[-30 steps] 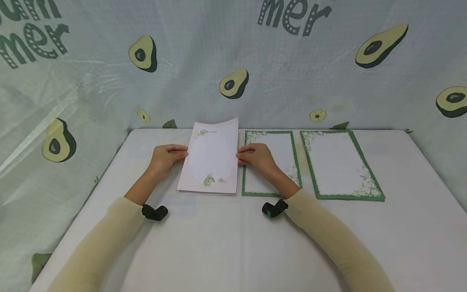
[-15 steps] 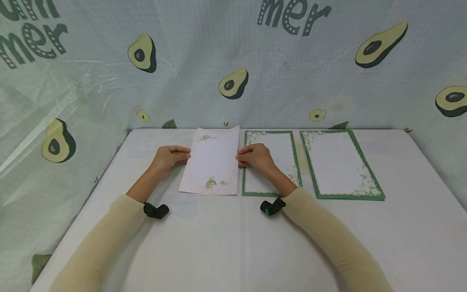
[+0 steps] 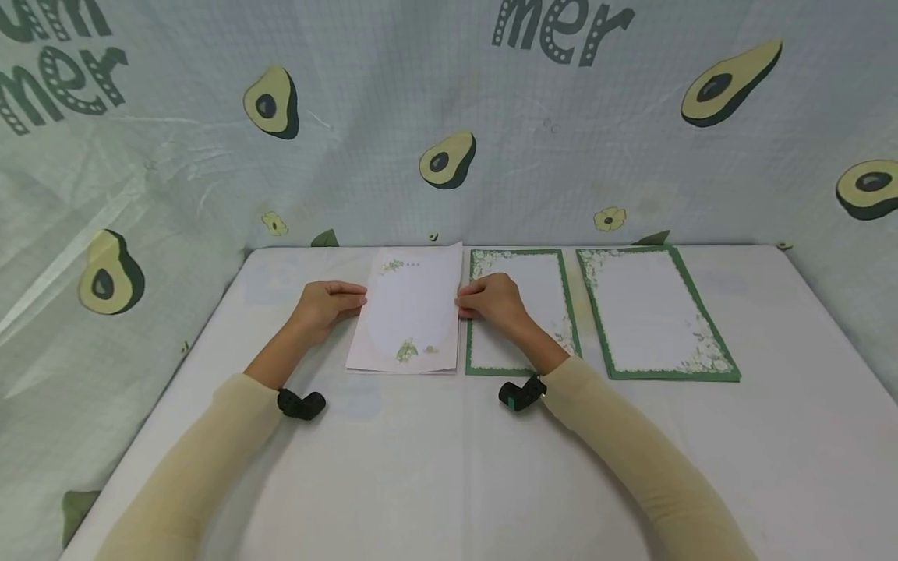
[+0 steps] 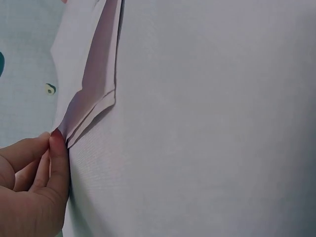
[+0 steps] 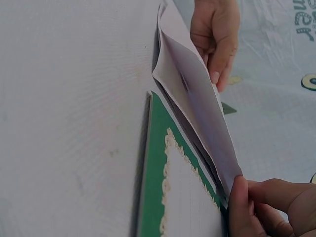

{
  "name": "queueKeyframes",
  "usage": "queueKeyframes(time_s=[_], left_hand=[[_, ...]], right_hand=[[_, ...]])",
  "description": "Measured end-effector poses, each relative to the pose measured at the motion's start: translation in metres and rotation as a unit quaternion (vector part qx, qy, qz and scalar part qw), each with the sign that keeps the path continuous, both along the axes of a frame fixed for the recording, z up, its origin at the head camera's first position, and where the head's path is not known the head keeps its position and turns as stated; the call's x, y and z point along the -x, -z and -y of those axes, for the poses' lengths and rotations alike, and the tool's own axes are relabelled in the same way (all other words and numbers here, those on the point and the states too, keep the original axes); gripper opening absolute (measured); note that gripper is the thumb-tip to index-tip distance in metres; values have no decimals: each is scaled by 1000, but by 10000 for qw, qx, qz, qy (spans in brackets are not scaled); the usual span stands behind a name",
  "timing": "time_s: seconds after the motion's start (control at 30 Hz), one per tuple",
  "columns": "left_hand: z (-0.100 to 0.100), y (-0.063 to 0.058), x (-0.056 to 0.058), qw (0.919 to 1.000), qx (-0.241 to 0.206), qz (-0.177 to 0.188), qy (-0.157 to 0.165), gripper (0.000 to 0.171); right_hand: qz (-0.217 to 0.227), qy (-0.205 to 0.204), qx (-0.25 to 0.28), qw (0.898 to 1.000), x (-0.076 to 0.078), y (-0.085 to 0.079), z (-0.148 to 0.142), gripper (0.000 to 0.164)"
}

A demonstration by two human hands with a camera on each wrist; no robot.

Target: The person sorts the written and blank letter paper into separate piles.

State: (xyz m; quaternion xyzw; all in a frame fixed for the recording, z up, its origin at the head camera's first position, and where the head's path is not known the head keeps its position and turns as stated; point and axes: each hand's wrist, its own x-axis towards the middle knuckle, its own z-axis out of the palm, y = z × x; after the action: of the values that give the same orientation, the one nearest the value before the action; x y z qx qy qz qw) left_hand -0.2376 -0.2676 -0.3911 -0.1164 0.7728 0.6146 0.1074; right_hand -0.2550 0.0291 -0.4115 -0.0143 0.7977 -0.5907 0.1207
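Note:
A pale pink sheet of paper (image 3: 412,308) with small green floral prints lies over other pale sheets at the table's middle left. My left hand (image 3: 324,310) pinches its left edge between thumb and fingers. At the opposite edge my right hand (image 3: 494,302) pinches the sheet too, reaching across a green-bordered sheet (image 3: 522,261). In the left wrist view the top sheet (image 4: 79,59) bows up from the sheets beneath (image 4: 101,106). The right wrist view shows the same gap under the lifted sheet (image 5: 200,94), beside the green border (image 5: 155,123).
A second stack of green-bordered sheets (image 3: 659,312) lies farther right, slightly angled. Behind the white table (image 3: 421,467) hangs a cloth (image 3: 379,93) printed with avocados. A black camera sits on each wrist.
The pinched sheet has come down and shifted slightly right, its upper edge now lower over the stack. My left hand has moved a little right with it; my right hand has barely moved.

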Motion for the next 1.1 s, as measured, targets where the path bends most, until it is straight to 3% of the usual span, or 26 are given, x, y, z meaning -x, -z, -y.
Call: queueKeyframes(time_s=[0.27, 0.53, 0.77, 0.9, 1.03, 1.1], left_hand=[[-4, -7, -1, 9999, 121, 7, -3, 36], [-3, -4, -2, 9995, 284, 40, -139, 35], [-2, -5, -6, 9953, 950, -200, 11, 30], [-3, -9, -10, 9835, 1750, -426, 161, 27], [-9, -14, -13, 9597, 2623, -977, 259, 23], [-16, -16, -15, 9496, 2838, -1292, 328, 23]], right_hand=[[135, -22, 46, 9999, 1, -5, -5, 18], [348, -339, 52, 9988, 0, -9, -12, 19], [87, -518, -630, 9966, -6, -14, -31, 24], [15, -485, -867, 9951, -9, -17, -45, 26], [-30, -478, -894, 9948, -14, -22, -64, 30], [-81, -495, -898, 9947, -16, -24, -76, 32]])
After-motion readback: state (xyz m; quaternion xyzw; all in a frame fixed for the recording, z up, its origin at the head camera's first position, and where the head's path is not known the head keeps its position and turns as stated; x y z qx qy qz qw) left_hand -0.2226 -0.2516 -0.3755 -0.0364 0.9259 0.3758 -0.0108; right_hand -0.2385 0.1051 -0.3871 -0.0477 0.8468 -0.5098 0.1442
